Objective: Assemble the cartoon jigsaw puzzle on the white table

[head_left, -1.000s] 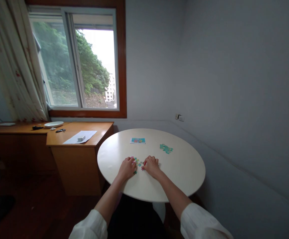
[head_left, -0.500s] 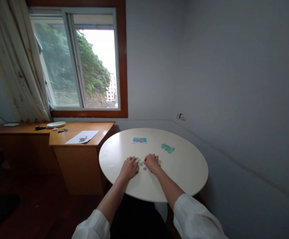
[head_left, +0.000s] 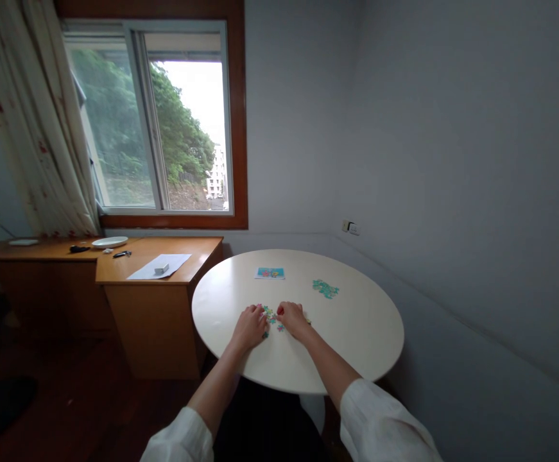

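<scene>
Small colourful jigsaw puzzle pieces (head_left: 273, 319) lie loose on the round white table (head_left: 351, 346), between my two hands. My left hand (head_left: 249, 326) rests at their left side, fingers bent and apart, the tips among the pieces. By its thumb is a dark green piece (head_left: 265, 335). My right hand (head_left: 292, 318) is pinched at the right side of the pieces, with a small reddish puzzle piece (head_left: 280, 312) at its fingertips. Other pieces are partly hidden under and behind both hands.
A blue picture card (head_left: 270, 273) lies toward the table's far side. Right of it is a heap of teal puzzle pieces (head_left: 326, 289). A wooden desk (head_left: 147, 321) on the left holds a white plate (head_left: 110, 242), a paper sheet (head_left: 183, 258) and a small box (head_left: 162, 269).
My right hand has shifted slightly left, and a reddish piece now shows at its fingertips. My left hand stays nearly still. The whole view has tilted a little.
</scene>
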`<state>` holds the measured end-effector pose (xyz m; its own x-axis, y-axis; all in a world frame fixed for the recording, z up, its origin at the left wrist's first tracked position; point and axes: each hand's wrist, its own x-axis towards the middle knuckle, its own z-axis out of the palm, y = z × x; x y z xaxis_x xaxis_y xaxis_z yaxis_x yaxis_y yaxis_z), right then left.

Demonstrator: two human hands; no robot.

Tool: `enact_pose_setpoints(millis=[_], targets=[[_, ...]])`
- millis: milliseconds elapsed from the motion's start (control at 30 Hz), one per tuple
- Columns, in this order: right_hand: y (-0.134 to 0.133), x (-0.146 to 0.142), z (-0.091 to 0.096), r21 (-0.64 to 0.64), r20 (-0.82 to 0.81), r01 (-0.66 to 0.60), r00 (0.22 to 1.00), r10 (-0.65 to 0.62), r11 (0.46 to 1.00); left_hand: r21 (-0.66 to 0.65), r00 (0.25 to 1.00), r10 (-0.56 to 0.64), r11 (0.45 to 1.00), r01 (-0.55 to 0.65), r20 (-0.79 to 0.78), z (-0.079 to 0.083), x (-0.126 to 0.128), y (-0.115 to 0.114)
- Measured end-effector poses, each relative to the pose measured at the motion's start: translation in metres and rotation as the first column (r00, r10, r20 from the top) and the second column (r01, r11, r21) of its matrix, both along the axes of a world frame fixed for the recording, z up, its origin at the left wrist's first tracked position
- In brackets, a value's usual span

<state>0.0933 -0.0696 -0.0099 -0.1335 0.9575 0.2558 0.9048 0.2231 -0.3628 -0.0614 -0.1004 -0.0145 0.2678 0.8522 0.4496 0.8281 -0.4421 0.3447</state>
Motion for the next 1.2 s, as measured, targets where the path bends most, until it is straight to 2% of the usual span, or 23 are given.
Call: enact_pose_setpoints(millis=[133, 267, 333, 400, 467, 533, 567, 667, 967, 1200], targets=[[0.005, 0.012, -0.001, 0.098, -0.209, -0.027, 0.977, 0.047, 0.995, 0.011, 0.999, -0.016, 1.000, 0.016, 0.034, -0.004, -0.002, 0.004], [0.019, 0.046, -0.006, 0.203, -0.489, 0.089, 0.872, 0.022, 0.975, 0.003, 0.986, -0.003, 1.000, 0.003, 0.165, -0.010, -0.005, 0.011], [0.023, 0.066, -0.014, 0.220, -0.657, 0.140, 0.752, 0.040, 0.965, -0.012, 0.966, 0.015, 1.000, -0.012, 0.257, -0.012, -0.006, 0.015], [0.025, 0.084, -0.025, 0.178, -0.826, 0.196, 0.562, 0.038, 0.964, -0.065, 0.932, 0.061, 0.997, -0.041, 0.358, -0.012, -0.008, 0.018], [0.024, 0.095, -0.036, 0.116, -0.916, 0.226, 0.400, 0.016, 0.967, -0.132, 0.878, 0.139, 0.987, -0.088, 0.458, -0.012, -0.011, 0.020], [0.022, 0.099, -0.044, 0.085, -0.955, 0.239, 0.298, 0.010, 0.967, -0.175, 0.816, 0.214, 0.974, -0.141, 0.537, -0.012, -0.014, 0.022], [0.021, 0.099, -0.047, 0.074, -0.961, 0.239, 0.276, 0.005, 0.968, -0.184, 0.790, 0.240, 0.969, -0.163, 0.565, -0.012, -0.016, 0.022], [0.020, 0.096, -0.048, 0.063, -0.958, 0.207, 0.286, 0.001, 0.976, -0.187, 0.754, 0.258, 0.966, -0.181, 0.604, -0.012, -0.021, 0.024], [0.019, 0.095, -0.048, 0.091, -0.923, 0.154, 0.385, 0.025, 0.984, -0.195, 0.751, 0.242, 0.969, -0.154, 0.614, -0.006, -0.023, 0.016], [0.018, 0.093, -0.047, 0.093, -0.936, 0.139, 0.350, 0.039, 0.986, -0.197, 0.745, 0.236, 0.970, -0.142, 0.624, -0.008, -0.024, 0.016]])
